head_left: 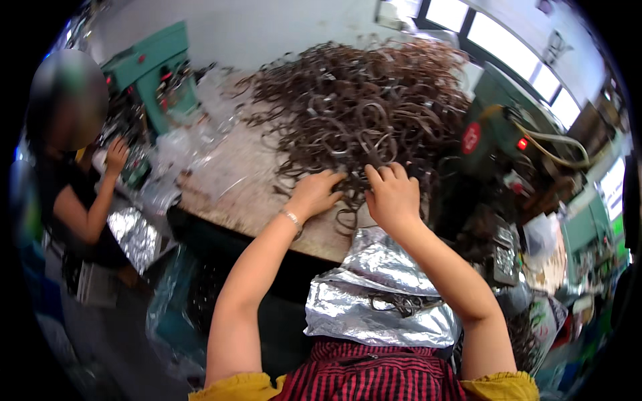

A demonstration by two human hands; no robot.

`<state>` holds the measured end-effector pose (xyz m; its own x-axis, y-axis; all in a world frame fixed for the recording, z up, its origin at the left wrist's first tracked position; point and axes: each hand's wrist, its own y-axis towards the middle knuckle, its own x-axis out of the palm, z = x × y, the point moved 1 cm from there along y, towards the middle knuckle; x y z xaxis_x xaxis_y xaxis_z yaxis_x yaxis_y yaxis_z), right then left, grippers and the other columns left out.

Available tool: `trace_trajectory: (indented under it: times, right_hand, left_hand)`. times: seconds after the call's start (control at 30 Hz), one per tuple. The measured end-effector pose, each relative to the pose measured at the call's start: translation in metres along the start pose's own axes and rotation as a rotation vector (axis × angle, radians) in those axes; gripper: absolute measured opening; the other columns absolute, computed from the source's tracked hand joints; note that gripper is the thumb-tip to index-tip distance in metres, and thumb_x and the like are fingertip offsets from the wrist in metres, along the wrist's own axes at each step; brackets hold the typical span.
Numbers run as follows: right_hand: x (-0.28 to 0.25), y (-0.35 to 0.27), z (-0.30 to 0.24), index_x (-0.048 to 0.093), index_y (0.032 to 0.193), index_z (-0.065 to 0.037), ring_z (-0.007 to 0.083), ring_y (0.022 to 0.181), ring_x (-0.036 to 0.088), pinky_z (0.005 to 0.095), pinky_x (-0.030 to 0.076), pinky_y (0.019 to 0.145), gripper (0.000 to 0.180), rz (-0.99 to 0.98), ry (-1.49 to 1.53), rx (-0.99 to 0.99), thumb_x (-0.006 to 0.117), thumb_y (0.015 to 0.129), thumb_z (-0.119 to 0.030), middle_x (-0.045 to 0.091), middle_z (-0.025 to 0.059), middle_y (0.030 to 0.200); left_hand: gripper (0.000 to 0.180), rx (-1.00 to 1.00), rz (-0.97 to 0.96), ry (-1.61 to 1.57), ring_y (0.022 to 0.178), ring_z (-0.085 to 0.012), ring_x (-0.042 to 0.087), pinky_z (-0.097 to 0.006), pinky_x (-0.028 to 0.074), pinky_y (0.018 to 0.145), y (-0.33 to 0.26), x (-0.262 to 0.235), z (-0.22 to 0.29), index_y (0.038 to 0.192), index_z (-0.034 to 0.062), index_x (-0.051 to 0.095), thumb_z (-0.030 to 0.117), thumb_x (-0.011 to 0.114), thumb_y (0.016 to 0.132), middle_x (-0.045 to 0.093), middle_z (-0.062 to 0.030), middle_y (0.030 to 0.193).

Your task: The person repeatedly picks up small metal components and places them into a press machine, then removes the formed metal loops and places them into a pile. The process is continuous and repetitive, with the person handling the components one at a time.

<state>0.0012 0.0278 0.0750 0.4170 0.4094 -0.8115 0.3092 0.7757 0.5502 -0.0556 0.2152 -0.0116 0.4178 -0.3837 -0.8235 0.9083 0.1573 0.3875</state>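
hands meet at the near edge of a big tangled heap of dark brown, thin curved metal strips and rings (361, 100), which lies piled on a pale, worn surface (234, 174) straight ahead of the person. left hand (314, 194), a bracelet at its wrist, has its fingers curled down into the strips, gripping a few loops. right hand (392, 194) lies just beside it, fingers bent over the tangle's edge and pressing on it; whether it actually clasps a strip i cannot tell. below the hands, a crinkled silver foil bag (374, 294) sits open against the person's red-striped lap, with a few dark strips inside. at the far left, another person's hand (116, 155) works near clear plastic bags (180, 147) by a green machine (160, 67).
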Motion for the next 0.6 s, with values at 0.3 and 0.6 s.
trace_trajectory:
  times: [0.3, 0.6]
  right_hand:
    - [0.061, 0.007, -0.035, 0.044, 0.142, -0.011, 0.0286, 0.131, 0.046, 0.039, 0.05, 0.082, 0.089, -0.098, 0.385, -0.188, 0.082, 0.065, -0.035, 0.05, 0.0116, 0.138]
    - [0.143, 0.036, -0.033, 0.06, 0.108, -0.008, 0.0243, 0.1, 0.062, 0.0404, 0.046, 0.078, 0.059, -0.283, 0.158, -0.166, 0.077, 0.068, -0.048, 0.068, 0.0075, 0.097]
  left_hand:
    - [0.044, -0.297, 0.267, -0.853, 0.107, -0.021, 0.061, -0.032, 0.049, 0.094, 0.012, 0.026, -0.036, 0.133, 0.0007, 0.05, -0.005, 0.044, 0.09, 0.063, -0.0139, 0.119]
    - [0.041, -0.258, 0.321, -0.282, 0.116, -0.0388, 0.058, -0.039, 0.048, 0.099, -0.007, 0.008, -0.01, 0.13, 0.0013, 0.055, 0.0, 0.049, 0.09, 0.058, -0.0217, 0.131]
